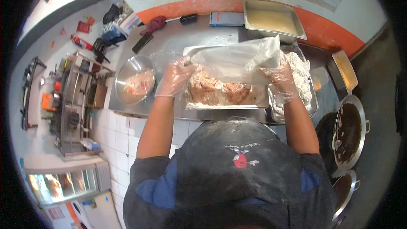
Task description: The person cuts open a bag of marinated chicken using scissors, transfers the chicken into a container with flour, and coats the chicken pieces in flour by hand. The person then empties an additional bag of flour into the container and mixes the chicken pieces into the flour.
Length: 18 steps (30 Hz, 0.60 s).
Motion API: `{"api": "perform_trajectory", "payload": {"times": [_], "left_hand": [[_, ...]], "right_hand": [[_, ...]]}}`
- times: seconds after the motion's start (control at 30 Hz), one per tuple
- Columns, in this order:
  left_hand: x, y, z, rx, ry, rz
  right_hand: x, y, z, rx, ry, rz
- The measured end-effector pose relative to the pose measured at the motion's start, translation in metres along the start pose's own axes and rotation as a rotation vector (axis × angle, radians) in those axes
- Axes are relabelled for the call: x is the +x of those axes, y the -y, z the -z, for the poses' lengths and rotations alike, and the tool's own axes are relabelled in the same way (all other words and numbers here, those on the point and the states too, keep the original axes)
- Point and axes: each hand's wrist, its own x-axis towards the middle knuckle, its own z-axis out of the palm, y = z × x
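Both hands wear clear plastic gloves and grip a translucent plastic bag (233,57) stretched between them. My left hand (175,78) pinches its left end above the left side of a deep metal tray (227,106). At the bag's right end, my right hand (281,79) holds a bunched part, beside the tray's right edge. Heaps of brown and white powder (237,93) lie in the metal tray, partly covered by the bag. A second metal tray (314,100) with lumpy white flour (299,76) sits to the right, partly behind my right hand and forearm.
Left on the steel table (171,39) stands a metal bowl (119,84) with pale raw meat (140,82). A pan of pale yellow liquid (272,20) is at the back. Wide pans of dark liquid (349,130) stand at right. A black flat object (142,43) lies behind the bowl.
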Motion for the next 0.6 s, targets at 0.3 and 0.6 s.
{"api": "perform_trajectory", "payload": {"times": [0.3,0.6], "left_hand": [[-0.043,0.088,0.020,0.218,-0.045,-0.157],[-0.029,0.156,0.048,0.028,-0.173,-0.117]], "right_hand": [[0.013,0.055,-0.045,-0.386,0.227,0.071],[0.054,0.080,-0.115,-0.812,0.235,0.166]]}}
